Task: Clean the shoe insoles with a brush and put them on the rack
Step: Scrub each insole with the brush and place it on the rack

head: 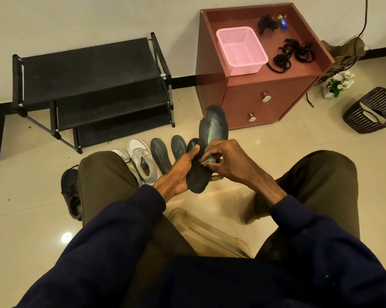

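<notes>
A seated person holds a worn, dark insole (212,134) upright between the knees, its ragged toe end pointing away toward the cabinet (265,101). The left hand (181,172) grips the insole's lower half from the left side, thumb across its face and heel end poking out below the palm. The right hand (227,163) sits against the insole's right edge, fingers curled and pinching a small greenish object (206,160) pressed to the insole's surface; too little of it shows to say what it is.

Just beyond the hands, loose insoles (159,156) lie side by side on the tiled floor, one partly hidden behind the held one. To their left stands a pair of grey-and-white sneakers (143,158), and a black shoe (71,192) lies beside the person's left leg. The black three-tier rack (87,72) stands against the wall, well apart from the hands. On the reddish cabinet top sit a pink basket (241,51) and tangled black laces (292,54). A dark slatted basket (372,110) rests on the floor at far right.
</notes>
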Available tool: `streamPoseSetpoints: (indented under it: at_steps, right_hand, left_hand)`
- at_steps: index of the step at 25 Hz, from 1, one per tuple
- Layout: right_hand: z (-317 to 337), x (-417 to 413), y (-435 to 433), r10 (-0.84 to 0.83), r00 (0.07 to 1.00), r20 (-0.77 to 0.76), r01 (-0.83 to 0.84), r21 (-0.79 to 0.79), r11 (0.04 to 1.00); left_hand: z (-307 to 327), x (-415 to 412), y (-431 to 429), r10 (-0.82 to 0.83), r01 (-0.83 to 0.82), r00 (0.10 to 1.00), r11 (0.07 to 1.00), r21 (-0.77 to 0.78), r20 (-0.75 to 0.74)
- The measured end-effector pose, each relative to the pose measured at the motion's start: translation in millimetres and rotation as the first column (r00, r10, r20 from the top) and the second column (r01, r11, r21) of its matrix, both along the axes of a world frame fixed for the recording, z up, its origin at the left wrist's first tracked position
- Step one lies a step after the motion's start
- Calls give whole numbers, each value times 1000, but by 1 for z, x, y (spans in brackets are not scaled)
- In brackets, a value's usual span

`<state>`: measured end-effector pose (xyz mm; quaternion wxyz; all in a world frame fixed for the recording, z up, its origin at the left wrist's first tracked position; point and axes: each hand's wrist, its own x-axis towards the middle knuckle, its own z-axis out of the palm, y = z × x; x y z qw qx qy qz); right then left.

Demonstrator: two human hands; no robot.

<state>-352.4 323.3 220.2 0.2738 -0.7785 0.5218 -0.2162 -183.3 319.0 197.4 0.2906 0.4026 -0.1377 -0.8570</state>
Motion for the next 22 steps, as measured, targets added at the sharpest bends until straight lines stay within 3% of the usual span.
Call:
streamPoseSetpoints:
  at_steps: [5, 12, 18, 22]
  right_hand:
    - [2, -7, -6, -62, 998, 13, 62, -64, 996]
    - [0, 7, 6, 117, 989, 86, -123, 65, 990]
    - [-5, 2, -4, -136, 990, -24, 130, -177, 976]
    - [0, 10, 10, 126, 991, 36, -128, 52, 990]
  left_hand:
    - [-3, 2, -4, 6, -6, 999, 1000, -16, -31]
    - [-16, 9, -10, 100, -102, 993, 994, 36, 71]
    - [0, 5, -6, 98, -98, 994, 995, 10, 48]
    - [-5, 10, -7, 104, -101, 987, 995, -25, 121]
